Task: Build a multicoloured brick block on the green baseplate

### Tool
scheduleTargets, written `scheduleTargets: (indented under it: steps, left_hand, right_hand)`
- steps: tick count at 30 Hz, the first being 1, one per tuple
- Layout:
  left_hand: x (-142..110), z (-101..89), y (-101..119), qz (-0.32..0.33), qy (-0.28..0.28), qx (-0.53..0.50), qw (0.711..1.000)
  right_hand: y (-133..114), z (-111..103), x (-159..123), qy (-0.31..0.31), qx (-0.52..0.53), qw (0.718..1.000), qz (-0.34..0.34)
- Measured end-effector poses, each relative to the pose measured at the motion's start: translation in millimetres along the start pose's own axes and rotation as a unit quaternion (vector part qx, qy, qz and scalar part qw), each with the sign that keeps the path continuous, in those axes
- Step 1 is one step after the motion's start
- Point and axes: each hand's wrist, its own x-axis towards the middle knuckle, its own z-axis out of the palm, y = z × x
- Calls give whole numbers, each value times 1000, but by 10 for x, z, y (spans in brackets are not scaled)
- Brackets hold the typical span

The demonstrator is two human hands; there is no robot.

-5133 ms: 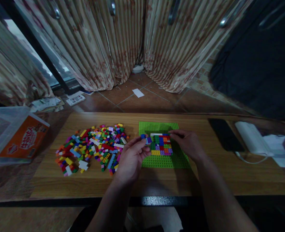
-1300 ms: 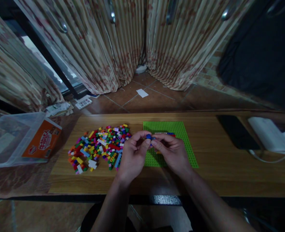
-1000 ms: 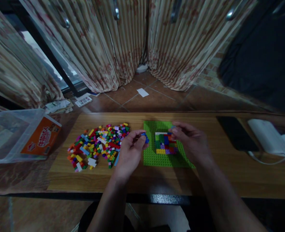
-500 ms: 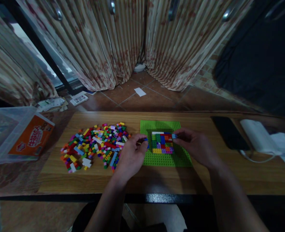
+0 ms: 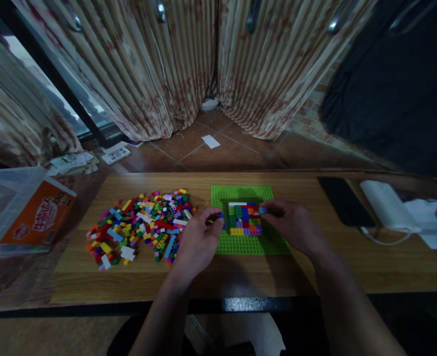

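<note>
A green studded baseplate (image 5: 255, 244) lies on the wooden table, bearing a rectangular block of many-coloured toy bricks (image 5: 245, 219). Over the plate's left edge, my left hand (image 5: 199, 235) pinches a dark blue toy brick (image 5: 221, 218) between thumb and fingertips. My right hand (image 5: 294, 225) is closed on a light blue toy brick (image 5: 263, 210) at the right side of the built block, near its upper corner. Whether that brick touches the block I cannot tell. Left of my left hand spreads a pile of loose bricks (image 5: 144, 222) in mixed colours and sizes.
At the far left stands a clear plastic box (image 5: 11, 185) with an orange label. A black phone (image 5: 346, 200) and a white power bank (image 5: 387, 205) with a cable lie on the table's right side. Patterned curtains (image 5: 174, 74) hang beyond the table (image 5: 103, 289).
The whole view has shifted slightly. My right hand has moved a little with the light blue brick, which now sits nearer the block. My left hand still pinches the dark blue brick.
</note>
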Motion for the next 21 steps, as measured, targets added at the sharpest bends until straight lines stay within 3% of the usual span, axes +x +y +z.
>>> scheduleTargets:
  steps: [6,21]
  left_hand:
    - [3,2,-14,7,0,7,1000]
    - [-3,-2,1,10,3,13,1000]
  right_hand:
    - [-1,65,9,6,-5,1000,-23]
    - [39,148,22,10,18,1000,-7]
